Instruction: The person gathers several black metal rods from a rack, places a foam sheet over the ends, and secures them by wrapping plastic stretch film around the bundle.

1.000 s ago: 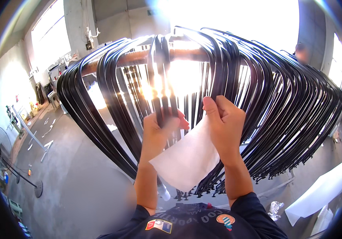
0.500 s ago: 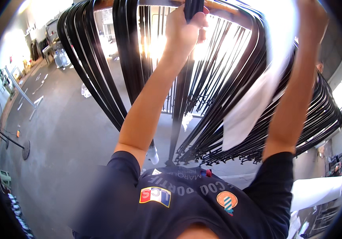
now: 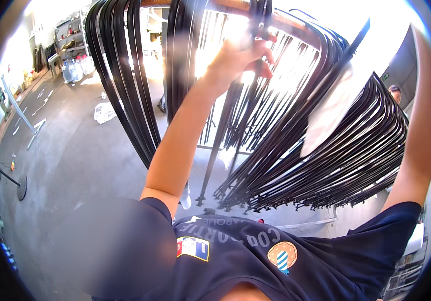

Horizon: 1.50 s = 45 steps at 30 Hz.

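Black metal frame (image 3: 260, 20) | left hand (image 3: 240, 57) closed around it, raised overhead

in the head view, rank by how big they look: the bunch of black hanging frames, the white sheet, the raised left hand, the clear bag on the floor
1. Black hanging frames, by far the largest.
2. White sheet.
3. Left hand, though it is nearer the camera, so its rank against the sheet is unsure.
4. Clear bag, smallest, but far off.

Harsh backlight glares from above; fisheye edges bend and darken.
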Each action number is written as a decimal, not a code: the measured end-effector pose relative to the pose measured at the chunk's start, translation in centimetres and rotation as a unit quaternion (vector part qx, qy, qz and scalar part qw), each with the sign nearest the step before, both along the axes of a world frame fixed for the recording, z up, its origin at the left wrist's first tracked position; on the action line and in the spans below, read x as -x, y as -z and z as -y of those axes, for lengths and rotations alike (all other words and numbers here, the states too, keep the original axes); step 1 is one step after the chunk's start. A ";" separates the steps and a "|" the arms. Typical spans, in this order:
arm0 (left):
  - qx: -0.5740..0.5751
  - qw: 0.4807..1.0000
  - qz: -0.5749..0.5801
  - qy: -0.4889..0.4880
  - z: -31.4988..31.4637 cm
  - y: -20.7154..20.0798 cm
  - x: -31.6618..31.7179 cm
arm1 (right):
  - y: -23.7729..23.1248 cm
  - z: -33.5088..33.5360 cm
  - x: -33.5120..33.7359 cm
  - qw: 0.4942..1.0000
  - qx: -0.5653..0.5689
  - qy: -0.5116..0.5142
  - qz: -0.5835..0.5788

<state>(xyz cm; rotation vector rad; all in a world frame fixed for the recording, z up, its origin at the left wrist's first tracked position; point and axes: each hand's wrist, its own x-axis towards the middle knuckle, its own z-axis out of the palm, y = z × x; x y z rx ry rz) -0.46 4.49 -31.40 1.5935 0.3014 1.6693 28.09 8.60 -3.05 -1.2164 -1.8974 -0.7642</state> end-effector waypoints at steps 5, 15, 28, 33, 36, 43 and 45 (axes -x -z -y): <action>-0.085 0.959 0.000 0.270 -2.0 -3.6 -0.8 | 5.0 -3.4 -1.9 0.997 0.079 -0.002 -0.016; -0.024 0.968 0.082 0.235 -2.4 -9.1 -2.8 | 6.8 -2.1 -1.0 0.996 0.087 -0.031 -0.020; 0.000 0.998 -0.014 0.064 -1.1 -10.1 -2.3 | 11.3 -0.7 7.3 0.990 0.058 -0.125 -0.026; -0.039 0.974 -0.157 -0.156 -0.1 -10.1 -2.0 | 13.6 -0.6 10.3 0.988 0.008 -0.149 -0.043; -0.057 0.804 -0.395 -0.441 2.4 -9.1 -0.2 | 16.4 -0.1 13.0 0.978 -0.050 -0.188 -0.075; 0.055 0.996 -0.046 -0.053 5.8 -3.3 -1.2 | 23.7 8.2 11.6 0.970 0.035 -0.198 -0.135; 0.044 0.994 -0.067 -0.068 5.8 -1.7 -1.1 | 25.7 9.0 11.3 0.964 0.042 -0.232 -0.119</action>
